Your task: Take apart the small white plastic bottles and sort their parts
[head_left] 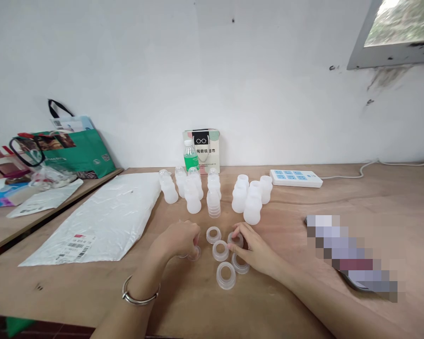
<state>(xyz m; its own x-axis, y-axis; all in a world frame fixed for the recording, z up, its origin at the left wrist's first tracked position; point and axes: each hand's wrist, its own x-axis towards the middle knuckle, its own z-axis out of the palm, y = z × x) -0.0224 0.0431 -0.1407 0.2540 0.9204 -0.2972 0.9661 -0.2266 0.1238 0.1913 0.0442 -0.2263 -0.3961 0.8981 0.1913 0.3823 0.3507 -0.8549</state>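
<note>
Several translucent plastic rings (226,277) lie on the wooden table in front of me. My right hand (255,249) has thumb and forefinger around the edges of one ring (237,242), which still appears to rest among the others. To their left, my left hand (180,239) is curled with its fingers pointing down. A small clear piece (195,254) shows beneath those fingertips, its shape mostly hidden. Behind the rings stand several frosted, wavy baby bottles; open-necked ones (252,207) are on the right, and ones with clear tops (193,200) are on the left.
A white mailing bag (106,216) lies at left. By the wall are a green-labelled water bottle (191,157), a paper bag (212,153) and a power strip (296,178). A blurred-out phone-like object (353,254) is at right. A green bag (88,153) stands far left.
</note>
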